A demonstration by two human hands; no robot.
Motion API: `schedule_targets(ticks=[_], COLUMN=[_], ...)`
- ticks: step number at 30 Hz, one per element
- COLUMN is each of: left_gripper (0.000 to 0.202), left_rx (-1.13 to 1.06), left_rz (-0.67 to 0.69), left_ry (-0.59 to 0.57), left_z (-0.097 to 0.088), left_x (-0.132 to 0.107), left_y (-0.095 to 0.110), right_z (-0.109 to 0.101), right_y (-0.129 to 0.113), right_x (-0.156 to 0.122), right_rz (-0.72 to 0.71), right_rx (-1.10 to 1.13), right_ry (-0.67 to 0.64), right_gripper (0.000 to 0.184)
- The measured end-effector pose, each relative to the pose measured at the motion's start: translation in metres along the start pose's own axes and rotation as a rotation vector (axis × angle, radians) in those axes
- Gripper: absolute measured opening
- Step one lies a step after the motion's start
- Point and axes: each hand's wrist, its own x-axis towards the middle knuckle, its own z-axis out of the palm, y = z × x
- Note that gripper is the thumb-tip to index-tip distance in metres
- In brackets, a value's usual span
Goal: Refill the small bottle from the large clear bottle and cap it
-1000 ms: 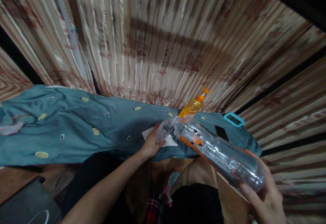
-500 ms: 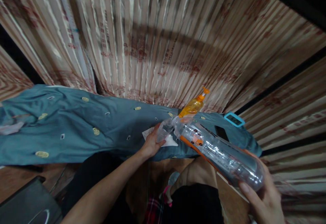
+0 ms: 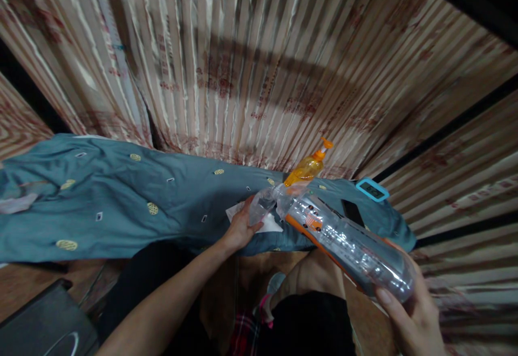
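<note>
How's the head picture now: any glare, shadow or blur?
Head view: white glints on the clear bottle in the right hand, a dark shadow band across the pleated curtain, and overall softness leaving digits on the blue-framed display hard to read.

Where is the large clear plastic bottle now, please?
In the head view, right of centre: the clear plastic bottle slants from the right hand up toward the left hand, below the translucent orange pump bottle.

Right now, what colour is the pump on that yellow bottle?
The pump is orange, seen best in the head view.
</note>
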Motion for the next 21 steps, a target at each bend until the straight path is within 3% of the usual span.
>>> schedule_targets(ticks=[13,21], left_gripper=[0.076,0.075], left_rx=[0.017,0.013], left_rz=[-0.01,0.002], left_ry=[-0.006,-0.017], left_z=[0.001,-0.001], left_x=[0.0,0.0], left_y=[0.0,0.002], right_z=[-0.007,-0.008], right_y=[0.025,0.018], right_x=[0.003,0.006], right_rz=[-0.003,0.007], right_rx=[0.019,0.006], right_ry=[-0.035,-0.046], right_gripper=[0.074,0.077])
